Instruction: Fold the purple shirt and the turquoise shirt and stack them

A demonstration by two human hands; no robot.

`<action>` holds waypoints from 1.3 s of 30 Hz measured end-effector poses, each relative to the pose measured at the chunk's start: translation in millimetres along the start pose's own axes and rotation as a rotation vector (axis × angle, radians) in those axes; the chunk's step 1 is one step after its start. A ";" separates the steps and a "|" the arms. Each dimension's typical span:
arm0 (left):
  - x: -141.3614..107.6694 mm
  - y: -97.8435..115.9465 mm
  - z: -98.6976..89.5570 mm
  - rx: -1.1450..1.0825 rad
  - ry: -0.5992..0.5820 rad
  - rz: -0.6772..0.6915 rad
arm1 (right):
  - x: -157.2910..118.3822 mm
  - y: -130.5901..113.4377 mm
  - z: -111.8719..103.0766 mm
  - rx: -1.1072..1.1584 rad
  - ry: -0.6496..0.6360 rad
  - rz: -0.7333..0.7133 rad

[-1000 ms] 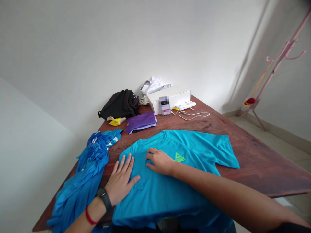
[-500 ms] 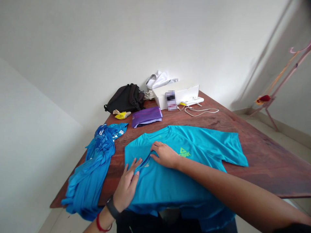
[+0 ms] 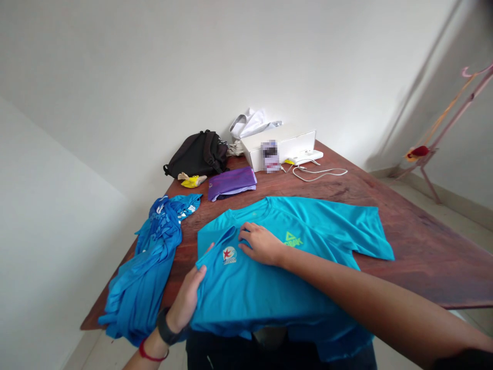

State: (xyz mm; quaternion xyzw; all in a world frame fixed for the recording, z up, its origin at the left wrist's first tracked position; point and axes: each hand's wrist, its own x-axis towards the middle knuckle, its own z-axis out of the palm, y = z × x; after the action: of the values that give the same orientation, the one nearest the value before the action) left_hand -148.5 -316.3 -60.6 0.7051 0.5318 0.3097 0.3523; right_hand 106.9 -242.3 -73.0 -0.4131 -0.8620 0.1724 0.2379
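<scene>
A turquoise T-shirt (image 3: pixel 246 288) lies spread over the front of the wooden table, its lower part hanging past the near edge. My left hand (image 3: pixel 190 290) is closed on the shirt's left side, thumb on top and the other fingers mostly hidden under the cloth. The fabric there is lifted into a fold beside a round badge (image 3: pixel 229 255). My right hand (image 3: pixel 262 244) rests on the chest, left of a green logo (image 3: pixel 293 240), with its fingers bent over the cloth; whether they pinch any of it cannot be made out.
A crumpled blue garment (image 3: pixel 150 272) lies along the table's left edge. Farther back are a black backpack (image 3: pixel 198 154), a yellow item (image 3: pixel 191 181), a folded purple cloth (image 3: pixel 232 182), a white box (image 3: pixel 285 144) and a white cable (image 3: pixel 323 173). A pink stand (image 3: pixel 454 128) is on the right.
My left hand has moved left and taken hold of the shirt's side, drawing the fold outward and uncovering the round badge. My right hand has stayed nearly in place.
</scene>
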 end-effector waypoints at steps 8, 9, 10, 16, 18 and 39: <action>-2.9 20.7 -1.8 0.693 -0.386 0.327 | 1.4 -1.2 2.4 0.090 0.063 0.086; 2.8 21.8 -4.7 0.638 -0.352 0.301 | 1.5 -1.6 2.4 0.096 0.072 0.094; 10.0 22.4 -7.2 0.573 -0.301 0.274 | 1.3 -2.1 2.2 0.096 0.076 0.092; 67.5 6.7 -1.6 0.560 -0.199 0.259 | -1.3 -3.8 -0.3 0.046 0.053 -0.001; 81.4 -2.9 5.6 0.698 -0.235 0.278 | -2.3 -2.9 0.7 0.038 0.000 -0.042; 93.7 7.1 6.3 0.964 -0.308 0.016 | -0.8 -0.4 2.0 -0.006 -0.136 0.041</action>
State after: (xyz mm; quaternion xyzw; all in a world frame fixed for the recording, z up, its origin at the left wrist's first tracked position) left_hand -116.9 -227.9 -52.5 0.8291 0.5508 -0.0763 0.0586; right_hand 106.0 -243.4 -74.6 -0.4188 -0.8680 0.2021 0.1741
